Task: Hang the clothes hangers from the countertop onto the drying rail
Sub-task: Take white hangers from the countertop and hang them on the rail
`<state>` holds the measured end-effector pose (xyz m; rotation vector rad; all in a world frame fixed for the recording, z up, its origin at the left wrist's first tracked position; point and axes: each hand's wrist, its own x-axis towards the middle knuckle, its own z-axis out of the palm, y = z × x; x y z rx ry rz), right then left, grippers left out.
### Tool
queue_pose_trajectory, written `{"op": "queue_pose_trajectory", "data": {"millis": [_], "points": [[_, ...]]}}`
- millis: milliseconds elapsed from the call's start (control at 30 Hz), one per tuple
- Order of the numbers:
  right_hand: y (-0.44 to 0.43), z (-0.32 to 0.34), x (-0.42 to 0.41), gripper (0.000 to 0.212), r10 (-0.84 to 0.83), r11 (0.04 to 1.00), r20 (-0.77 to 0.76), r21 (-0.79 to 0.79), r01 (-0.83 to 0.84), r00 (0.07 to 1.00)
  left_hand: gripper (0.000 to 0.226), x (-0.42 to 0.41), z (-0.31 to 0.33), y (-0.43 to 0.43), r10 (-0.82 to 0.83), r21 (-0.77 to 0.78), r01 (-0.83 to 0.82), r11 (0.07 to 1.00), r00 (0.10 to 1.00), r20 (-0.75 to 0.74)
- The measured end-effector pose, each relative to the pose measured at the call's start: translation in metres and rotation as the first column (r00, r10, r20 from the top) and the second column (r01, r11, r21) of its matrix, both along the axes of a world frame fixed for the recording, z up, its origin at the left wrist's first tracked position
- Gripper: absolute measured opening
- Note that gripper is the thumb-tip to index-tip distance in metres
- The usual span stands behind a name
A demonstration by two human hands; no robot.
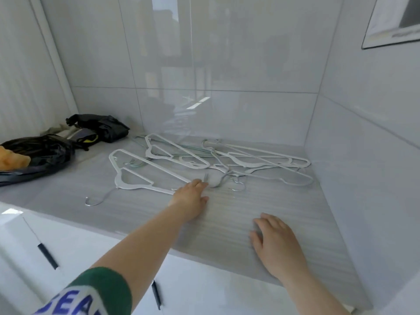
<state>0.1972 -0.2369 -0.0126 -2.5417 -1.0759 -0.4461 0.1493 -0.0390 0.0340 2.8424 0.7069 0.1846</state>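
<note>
Several white hangers (227, 160) lie tangled on the grey countertop (284, 208), near the back wall. One hanger (134, 176) lies apart at the left, its metal hook (95, 201) pointing toward the front edge. My left hand (191, 201) is stretched out flat, fingertips touching the tip of that hanger beside a metal hook (218, 181). Nearer the front at the right, my right hand (277, 244) rests palm down on the countertop, fingers spread, holding nothing. No drying rail is in view.
Black bags and bundled clothes (45, 151) sit at the left end of the countertop. Glossy tiled walls close the back and right side. White cabinet doors with dark handles (47, 255) lie below the front edge.
</note>
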Motion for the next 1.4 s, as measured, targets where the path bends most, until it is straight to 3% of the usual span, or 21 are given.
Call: {"op": "queue_pose_trajectory", "data": {"millis": [133, 300, 533, 700, 900, 1067, 1167, 1233, 1400], "points": [[0.001, -0.001, 0.002, 0.038, -0.010, 0.999, 0.003, 0.040, 0.010, 1.000, 0.048, 0.038, 0.000, 0.004, -0.033, 0.037, 0.036, 0.999, 0.996, -0.086], [0.002, -0.002, 0.004, 0.037, -0.032, 0.998, 0.018, 0.056, 0.031, 0.999, 0.033, 0.053, 0.004, 0.007, 0.006, 0.238, 0.028, 0.971, 0.990, -0.143], [0.000, -0.005, 0.003, 0.036, -0.034, 0.995, 0.058, 0.094, 0.029, 0.998, 0.030, 0.050, 0.028, 0.008, -0.021, 0.360, 0.036, 0.932, 0.999, -0.046], [-0.001, -0.008, 0.006, 0.035, -0.044, 0.991, 0.121, 0.127, 0.029, 0.992, 0.027, 0.044, 0.056, 0.008, -0.044, 0.384, 0.089, 0.919, 0.991, -0.124], [-0.002, -0.005, 0.003, 0.029, -0.046, 0.974, 0.220, 0.226, -0.005, 0.974, 0.027, 0.017, 0.081, 0.016, -0.084, 0.407, 0.065, 0.911, 0.996, 0.027], [-0.009, -0.003, 0.000, 0.025, 0.013, 0.904, 0.334, 0.398, -0.153, 0.943, 0.031, -0.014, 0.108, 0.009, -0.224, 0.479, 0.116, 0.870, 0.959, 0.175], [-0.013, 0.002, -0.002, 0.021, 0.036, 0.830, 0.331, 0.516, -0.213, 0.943, 0.032, -0.039, 0.124, 0.001, -0.442, 0.600, 0.180, 0.779, 0.837, 0.323], [-0.016, 0.009, -0.003, 0.016, 0.028, 0.778, 0.301, 0.592, -0.210, 0.953, 0.033, -0.057, 0.134, -0.006, -0.534, 0.692, 0.180, 0.699, 0.775, 0.338], [-0.019, 0.069, -0.016, 0.024, 0.086, 0.586, 0.216, 0.778, -0.225, 0.973, 0.017, -0.090, 0.153, -0.029, -0.636, 0.707, 0.250, 0.662, 0.687, 0.353]]}}
